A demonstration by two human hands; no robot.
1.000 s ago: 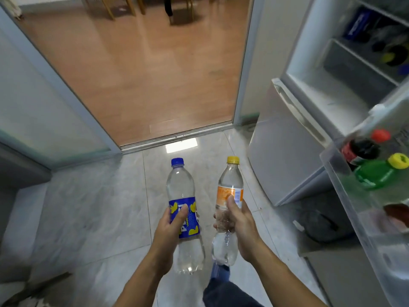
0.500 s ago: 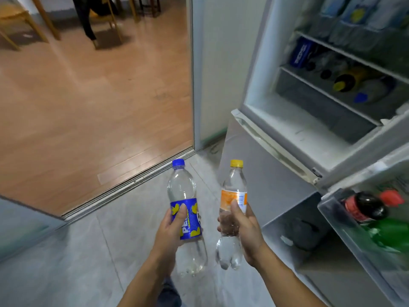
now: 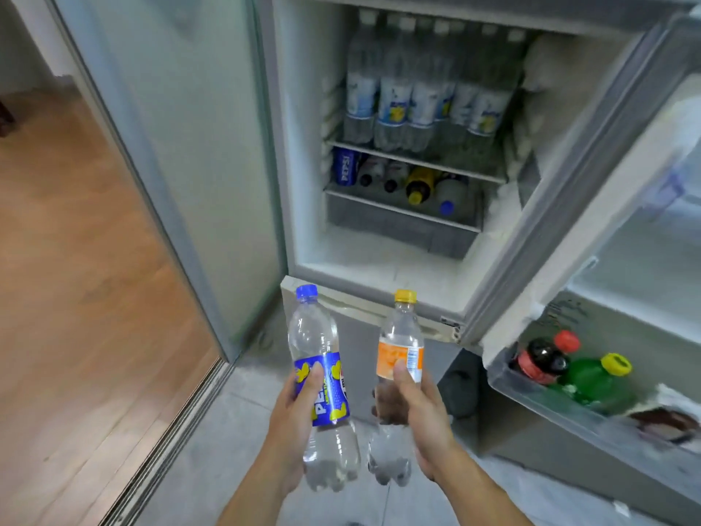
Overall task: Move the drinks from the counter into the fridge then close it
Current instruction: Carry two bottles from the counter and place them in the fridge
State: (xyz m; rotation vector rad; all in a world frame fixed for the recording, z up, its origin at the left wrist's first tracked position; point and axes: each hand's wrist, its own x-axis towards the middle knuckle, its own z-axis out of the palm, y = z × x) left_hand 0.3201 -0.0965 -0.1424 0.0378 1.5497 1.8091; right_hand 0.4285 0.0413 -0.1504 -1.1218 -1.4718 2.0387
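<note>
Head view looks down on both hands held out before the open fridge (image 3: 299, 206), each carrying one drink upright. The left hand (image 3: 294, 415) has its fingers curled round the blue-labelled bottle (image 3: 320, 377) with the blue cap, thumb lying across the label. The right hand (image 3: 415, 411) wraps the orange-labelled bottle (image 3: 398, 377) with the yellow cap in the same way. The two bottles stand just beside each other, apart, low in front of the compartment's sill.

Room is the likely trouble. The top shelf is packed with a row of water bottles (image 3: 417, 96), and the wire shelf (image 3: 413, 165) below holds a Pepsi can (image 3: 345, 168) and several bottles lying on their sides, so an upright bottle may not fit under it. Pushing one in could knock the lying ones forward. The bare floor of the compartment looks frosted and perhaps uneven, so a bottle set there may tip. The door bin (image 3: 531, 396) already carries a cola bottle (image 3: 542, 360) and a green bottle (image 3: 595, 377). With both hands full, neither is free to steady anything.

The counter is out of sight. The door runs off the right edge, and whatever else sits in the bin is blurred.
</note>
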